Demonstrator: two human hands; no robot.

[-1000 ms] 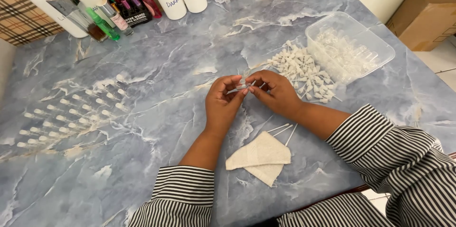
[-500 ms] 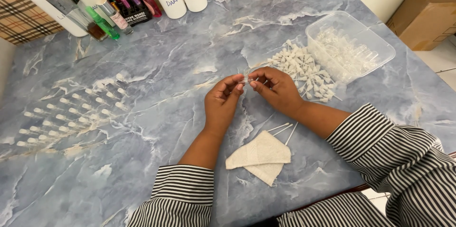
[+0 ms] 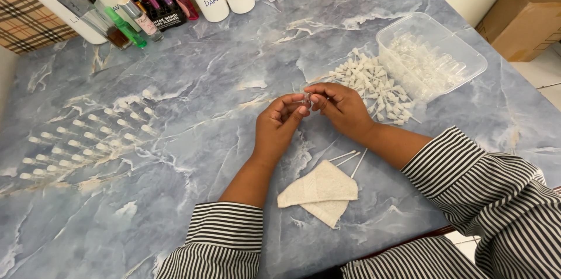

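Barely visible, a tiny clear vial [image 3: 306,100] pinched between left hand [image 3: 279,125] and right hand [image 3: 340,108].

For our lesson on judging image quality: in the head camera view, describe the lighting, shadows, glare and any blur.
Head view: light is soft and even, with only faint shadows under the hands, left hand and right hand; mild sheen on the marble table, no harsh glare; the small clear piece between the fingertips is too tiny to make out; the clear plastic box looks hazy; edges bend slightly.
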